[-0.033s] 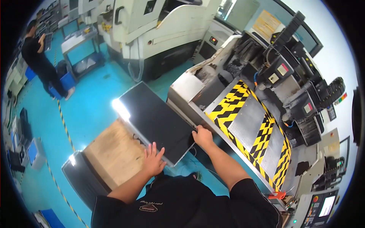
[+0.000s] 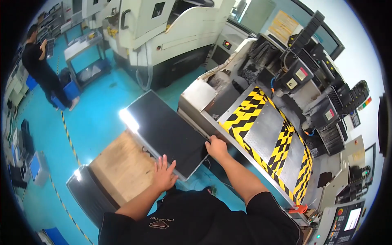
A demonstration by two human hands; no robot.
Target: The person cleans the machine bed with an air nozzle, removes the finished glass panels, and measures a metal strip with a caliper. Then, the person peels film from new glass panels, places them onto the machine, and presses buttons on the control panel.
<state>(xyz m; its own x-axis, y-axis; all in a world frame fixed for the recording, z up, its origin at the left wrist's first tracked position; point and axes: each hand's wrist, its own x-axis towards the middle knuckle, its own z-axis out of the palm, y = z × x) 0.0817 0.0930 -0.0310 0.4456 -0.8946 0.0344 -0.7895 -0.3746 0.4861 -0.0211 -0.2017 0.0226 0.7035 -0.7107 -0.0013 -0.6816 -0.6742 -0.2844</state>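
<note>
In front of me lies a flat black rectangular panel (image 2: 165, 128) with a thin silver rim, slanting from upper left to lower right. A bright reflection covers its left corner. My left hand (image 2: 164, 174) rests on the panel's near left edge, fingers stretched out and spread. On the opposite long edge, near the right corner, my right hand (image 2: 217, 148) is closed round the rim, its fingertips partly hidden. Part of a plywood board (image 2: 120, 163) shows beside and lower than the panel. What supports the panel underneath cannot be seen.
An open machine bed (image 2: 267, 134) with yellow-black striped tape stands at right, its metal edge close to my right hand. A dark grey case (image 2: 92, 192) sits left of the board. Beyond are a large cream machine (image 2: 179, 45), a cart (image 2: 83, 49) and a person (image 2: 41, 67).
</note>
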